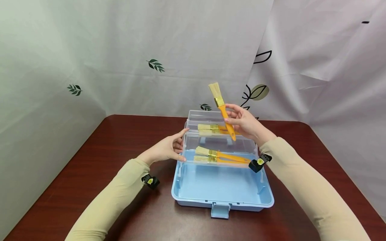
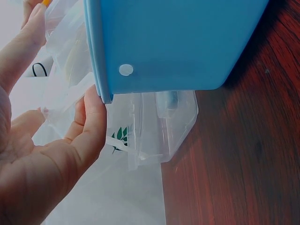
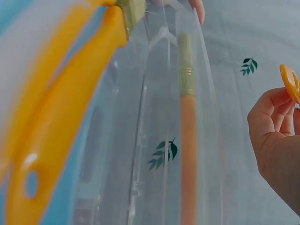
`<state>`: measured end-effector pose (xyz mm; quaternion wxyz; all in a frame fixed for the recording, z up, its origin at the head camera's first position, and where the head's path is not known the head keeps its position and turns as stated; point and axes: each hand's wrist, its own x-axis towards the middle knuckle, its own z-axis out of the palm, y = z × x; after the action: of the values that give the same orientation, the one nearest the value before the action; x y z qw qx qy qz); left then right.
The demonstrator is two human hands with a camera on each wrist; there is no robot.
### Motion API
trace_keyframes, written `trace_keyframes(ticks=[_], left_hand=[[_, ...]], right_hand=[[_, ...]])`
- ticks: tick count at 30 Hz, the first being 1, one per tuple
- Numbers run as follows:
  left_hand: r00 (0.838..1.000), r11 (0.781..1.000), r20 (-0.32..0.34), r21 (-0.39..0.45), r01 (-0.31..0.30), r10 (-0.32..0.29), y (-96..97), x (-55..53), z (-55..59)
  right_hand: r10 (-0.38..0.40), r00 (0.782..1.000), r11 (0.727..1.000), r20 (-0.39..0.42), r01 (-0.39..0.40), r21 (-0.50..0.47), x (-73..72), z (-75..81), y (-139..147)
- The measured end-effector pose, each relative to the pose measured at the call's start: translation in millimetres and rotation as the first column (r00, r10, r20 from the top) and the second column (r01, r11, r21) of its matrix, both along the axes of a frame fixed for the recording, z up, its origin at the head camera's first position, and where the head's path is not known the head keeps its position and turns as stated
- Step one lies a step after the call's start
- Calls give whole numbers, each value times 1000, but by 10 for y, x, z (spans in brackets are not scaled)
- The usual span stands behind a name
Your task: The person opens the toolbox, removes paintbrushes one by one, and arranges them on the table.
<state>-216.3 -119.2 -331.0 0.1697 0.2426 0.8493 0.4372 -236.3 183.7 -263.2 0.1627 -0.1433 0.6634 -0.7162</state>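
Note:
My right hand (image 1: 245, 122) holds a paintbrush (image 1: 226, 116) by its orange handle, bristles up, above the toolbox trays. In the right wrist view, the handle's end shows by the fingers (image 3: 276, 105). My left hand (image 1: 167, 147) grips the left end of the clear tiered trays (image 1: 190, 140), thumb low and index finger higher up. Two paintbrushes (image 1: 208, 155) lie in the lower tray, handles to the right. More paintbrushes (image 1: 208, 127) lie in the upper tray. Under the trays is the open light-blue toolbox (image 1: 268, 202).
The toolbox stands on a dark red wooden table (image 1: 132, 204), its front latch (image 1: 220, 211) hanging down. A white curtain (image 1: 120, 67) with leaf prints hangs behind the table and along both sides.

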Motion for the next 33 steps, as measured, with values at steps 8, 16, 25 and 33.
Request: trace_keyframes(ticks=[8,16,25,33], left_hand=[[1000,1000,-1,0,7,-7,10,1,9],[1000,1000,3,9,17,-17,10,10,20],[1000,1000,4,8,16,-16,5,12,29],[1000,1000,2,13,22,-22,1,7,21]], right_hand=[[24,1000,1000,2,-24,-13,143,-120,175],[42,999,998,-27,-43,-37,275,-198,368],[44,997,998,-69,-47,-40,397,-252,593],[30,996,997,-87,-36,-72,487,-285,793]])
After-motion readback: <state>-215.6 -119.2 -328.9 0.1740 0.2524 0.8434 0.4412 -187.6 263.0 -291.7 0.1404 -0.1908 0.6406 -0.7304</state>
